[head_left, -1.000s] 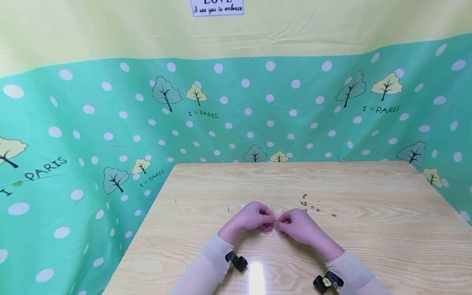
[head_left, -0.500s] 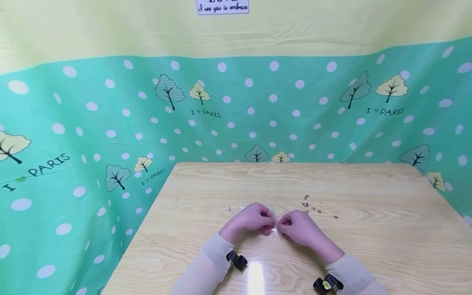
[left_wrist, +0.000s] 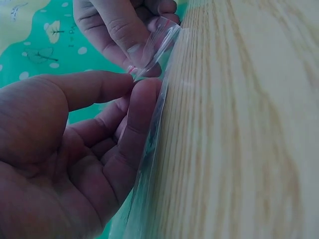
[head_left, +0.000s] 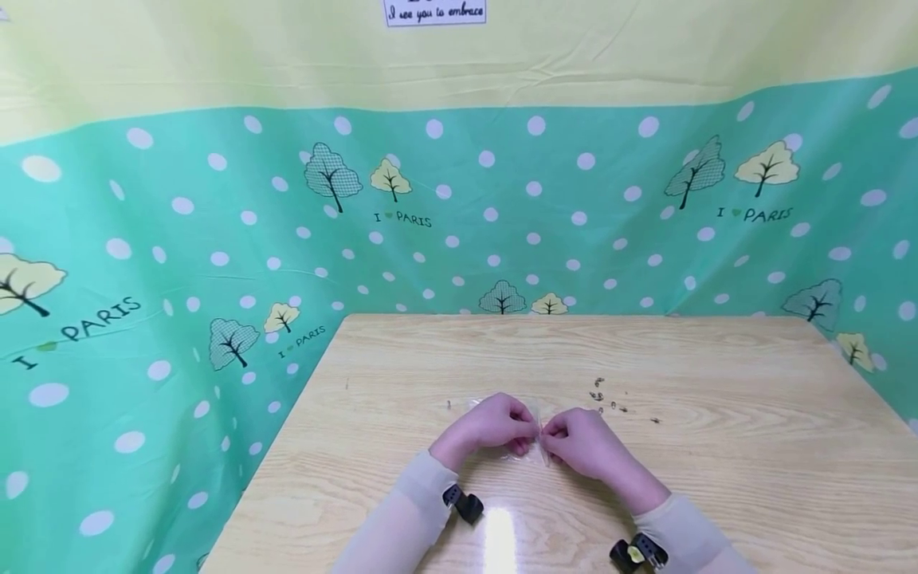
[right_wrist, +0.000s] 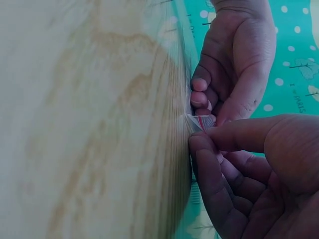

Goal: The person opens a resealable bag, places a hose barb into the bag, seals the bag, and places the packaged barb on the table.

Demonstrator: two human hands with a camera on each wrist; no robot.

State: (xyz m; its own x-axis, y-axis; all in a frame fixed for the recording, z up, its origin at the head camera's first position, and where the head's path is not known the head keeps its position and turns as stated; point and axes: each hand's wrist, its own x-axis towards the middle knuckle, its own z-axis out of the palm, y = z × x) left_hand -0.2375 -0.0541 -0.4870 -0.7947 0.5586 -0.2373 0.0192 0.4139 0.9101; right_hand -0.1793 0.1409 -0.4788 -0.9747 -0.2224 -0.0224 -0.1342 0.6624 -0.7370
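A clear zip bag point(left_wrist: 162, 47) with a thin red line along its mouth lies on the wooden table, its mouth edge lifted between both hands. My left hand point(head_left: 496, 422) pinches that edge between thumb and index finger. Close beside it, my right hand point(head_left: 584, 441) pinches the same edge with thumb and fingertips. In the right wrist view the red-lined strip of the zip bag point(right_wrist: 205, 121) shows between the two hands. Much of the bag is hidden beneath the left hand in the head view. Whether anything is inside cannot be made out.
Several tiny dark metal-looking pieces point(head_left: 598, 395) lie scattered beyond the right hand. One small piece point(head_left: 449, 405) sits left of the bag. The wooden table point(head_left: 402, 351) meets a green dotted curtain point(head_left: 430, 215) at its back and left.
Both hands stay almost in place, still pinching the bag's mouth edge. The head view has shifted slightly, so the whole scene sits a little further right.
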